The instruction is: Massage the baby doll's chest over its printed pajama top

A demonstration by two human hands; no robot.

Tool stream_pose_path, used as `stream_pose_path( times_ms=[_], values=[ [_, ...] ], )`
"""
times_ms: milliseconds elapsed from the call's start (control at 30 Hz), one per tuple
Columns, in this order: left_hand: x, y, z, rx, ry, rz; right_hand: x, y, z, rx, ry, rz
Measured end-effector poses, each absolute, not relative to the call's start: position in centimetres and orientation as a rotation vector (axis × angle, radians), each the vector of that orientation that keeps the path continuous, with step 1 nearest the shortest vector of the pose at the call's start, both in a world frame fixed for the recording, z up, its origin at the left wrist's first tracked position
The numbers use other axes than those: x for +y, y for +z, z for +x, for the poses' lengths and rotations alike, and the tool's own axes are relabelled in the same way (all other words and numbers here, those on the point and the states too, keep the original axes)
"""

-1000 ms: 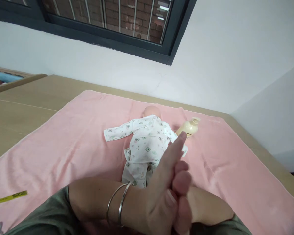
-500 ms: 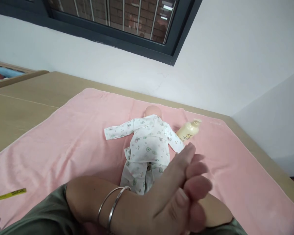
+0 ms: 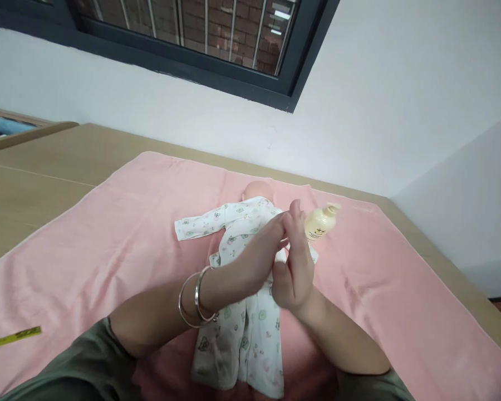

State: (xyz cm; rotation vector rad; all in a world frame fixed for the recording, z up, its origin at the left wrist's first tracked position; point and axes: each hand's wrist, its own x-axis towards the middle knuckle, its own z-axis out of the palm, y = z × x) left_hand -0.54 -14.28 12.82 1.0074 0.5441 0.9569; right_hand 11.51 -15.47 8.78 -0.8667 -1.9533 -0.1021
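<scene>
My left hand [image 3: 254, 262], with two silver bangles [image 3: 197, 298] at its wrist, is raised with its fingers stretched out. Its palm faces my right hand [image 3: 297, 262], which is also open with straight fingers, and the two meet near the fingertips. Nothing shows between them. Below and behind them a baby doll [image 3: 256, 191] lies on the pink blanket [image 3: 150, 189], dressed in a white printed top [image 3: 242, 223] and matching trousers [image 3: 229, 340]. My hands hide part of its body and one arm. Just beyond my right hand, a cream pump bottle [image 3: 320, 221] lies tilted.
A yellow strip [image 3: 12, 337] lies at the blanket's left. The blanket covers a wooden surface [image 3: 37, 184] that runs up to a white wall [image 3: 338, 122] with a dark-framed window [image 3: 271, 83]. A wooden-edged compartment [image 3: 29, 131] with blue cloth is at far left.
Both hands have moved forward and up, away from my body. My right hand, mostly hidden before, now shows from the side. The doll's trouser legs have come into view.
</scene>
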Motion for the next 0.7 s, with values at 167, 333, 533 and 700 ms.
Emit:
stream_pose_path(
  times_ms=[167, 333, 533, 700],
  values=[
    [-8.3, 10.0, 0.2, 0.899, 1.248, 1.358, -9.7, 6.1, 12.6, -1.950, 0.083, -1.170],
    [-4.0, 5.6, 0.1, 1.335, 1.238, 1.680, -6.9, 3.8, 12.5, -2.172, 0.311, -1.170],
    [-1.9, 1.8, -0.6, 1.466, 1.238, 1.841, -4.6, 3.0, 14.7, -2.286, 0.345, -1.295],
    [-1.7, 1.3, -0.7, 1.495, 1.268, 1.851, -4.7, 3.0, 14.4, -2.091, 0.281, -1.705]
  ],
)
